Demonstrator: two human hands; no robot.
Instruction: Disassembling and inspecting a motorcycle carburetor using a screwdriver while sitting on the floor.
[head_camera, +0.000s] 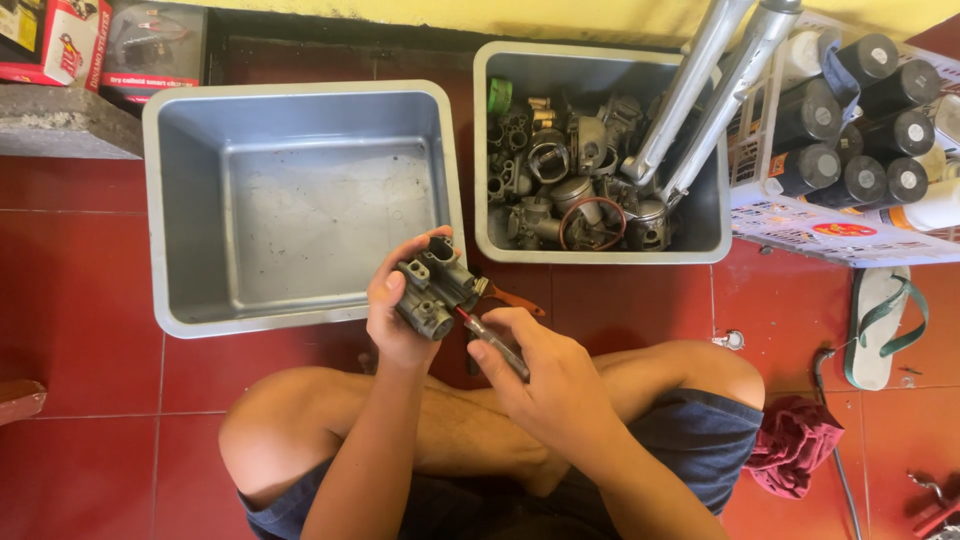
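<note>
My left hand (395, 310) grips a grey metal carburetor body (435, 285) above my crossed legs. My right hand (545, 375) holds a screwdriver with a clear red-tinted handle (495, 342), its tip set against the side of the carburetor. An orange-handled tool (515, 298) lies on the red floor just behind the carburetor. Directly beyond my hands stands an empty grey plastic tub (190, 210). A second grey tub (712, 215) to its right holds several metal engine parts (560, 185).
Two silver fork tubes (700, 90) lean out of the right tub. A white basket (850, 235) of black spray cans stands at far right, with a green-strapped sandal (885, 320) and a dark red rag (795, 440) below it. Boxes sit on a ledge (60, 125) at top left.
</note>
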